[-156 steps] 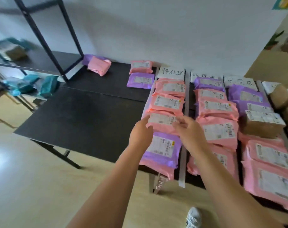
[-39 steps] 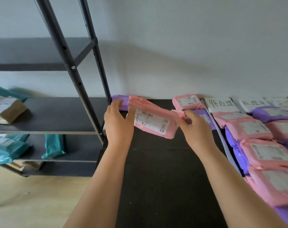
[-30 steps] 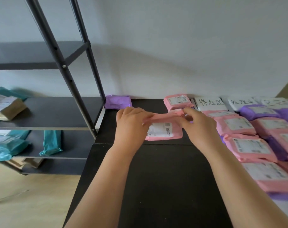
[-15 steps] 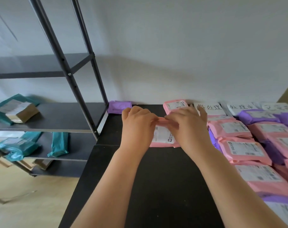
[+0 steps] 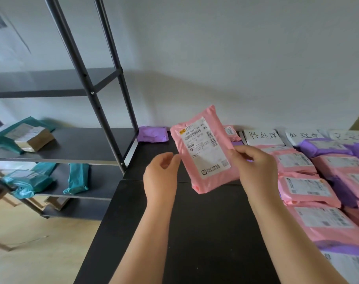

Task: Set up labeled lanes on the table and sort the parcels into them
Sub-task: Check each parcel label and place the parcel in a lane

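Note:
My right hand [image 5: 254, 171] grips the right edge of a pink parcel [image 5: 205, 149] and holds it upright above the black table [image 5: 205, 232], white shipping label facing me. My left hand [image 5: 161, 178] hovers just left of the parcel with loosely curled fingers, holding nothing. A purple parcel [image 5: 153, 134] lies at the table's back left corner, and another pink parcel [image 5: 231, 133] lies behind the held one. To the right, white lane labels [image 5: 263, 136] head rows of pink and purple parcels [image 5: 305, 189].
A dark metal shelving rack [image 5: 86, 78] stands to the left of the table, carrying teal parcels [image 5: 76, 178] and a brown box [image 5: 34, 138]. A white wall runs behind the table. Wooden floor shows at the lower left.
The pink parcel was flat on the table under both hands; now my right hand has raised it upright, label toward me, and my left hand has let go.

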A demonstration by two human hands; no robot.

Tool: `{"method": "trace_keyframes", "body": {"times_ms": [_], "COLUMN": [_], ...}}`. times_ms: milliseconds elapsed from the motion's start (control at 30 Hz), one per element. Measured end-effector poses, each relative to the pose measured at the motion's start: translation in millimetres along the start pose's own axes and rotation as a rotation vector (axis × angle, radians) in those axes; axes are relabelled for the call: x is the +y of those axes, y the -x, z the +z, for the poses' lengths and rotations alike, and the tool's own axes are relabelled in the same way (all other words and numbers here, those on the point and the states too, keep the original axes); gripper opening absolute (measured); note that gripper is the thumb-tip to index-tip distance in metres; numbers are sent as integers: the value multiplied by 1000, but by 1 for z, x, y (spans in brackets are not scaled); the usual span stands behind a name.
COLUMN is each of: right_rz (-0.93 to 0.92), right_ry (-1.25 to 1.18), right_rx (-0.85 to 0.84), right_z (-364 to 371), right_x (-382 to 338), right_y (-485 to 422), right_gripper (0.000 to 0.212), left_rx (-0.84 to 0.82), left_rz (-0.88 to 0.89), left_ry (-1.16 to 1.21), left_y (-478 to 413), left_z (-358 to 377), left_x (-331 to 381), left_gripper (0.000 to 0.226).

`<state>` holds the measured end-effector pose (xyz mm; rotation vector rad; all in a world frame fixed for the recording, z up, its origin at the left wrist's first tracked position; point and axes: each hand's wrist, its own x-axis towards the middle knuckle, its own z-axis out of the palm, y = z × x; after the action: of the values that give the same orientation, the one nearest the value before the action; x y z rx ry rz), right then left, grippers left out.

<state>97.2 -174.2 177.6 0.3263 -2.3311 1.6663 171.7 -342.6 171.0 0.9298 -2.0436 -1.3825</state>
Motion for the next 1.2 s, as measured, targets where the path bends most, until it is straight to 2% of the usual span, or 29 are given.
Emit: {"method": "trace_keyframes", "body": {"times_ms": [133, 200, 300, 433, 567, 667, 933, 1100, 1200], "right_rz": [109, 125, 140, 135, 99, 49, 69, 132, 135], "right_ry": [-184, -191, -150, -124, -203, -177, -269, -322, -312], "right_rx": [-81, -103, -139, -158, -108, -57, -5, -31, -119], "right_z": [0, 1, 1, 0, -2, -2, -2, -8, -14], "right_x": [3, 5, 6, -4, -20, -26, -25, -22, -24], "right_y": [8, 10, 10, 8, 1, -2, 0, 0, 1], "right_gripper": [30, 27, 19, 4, 9, 6, 17, 18, 23], "left_rx": [-61, -42, -7, -17, -105, -168, -205, -247, -213], "left_rz": [-11, -3, 4, 38, 81, 103, 43, -15, -35], "left_ry": [92, 128, 199, 246, 255, 273, 383, 476, 515], "left_y": [1, 1, 2, 5, 6, 7, 9, 14, 14], "left_z": [2, -1, -8, -17, -23, -25, -31, -27, -26], "left_x": [4, 6, 9, 19, 24, 28, 38, 40, 41], "left_gripper": [23, 10, 4, 9, 5, 3, 11, 10, 12]}}
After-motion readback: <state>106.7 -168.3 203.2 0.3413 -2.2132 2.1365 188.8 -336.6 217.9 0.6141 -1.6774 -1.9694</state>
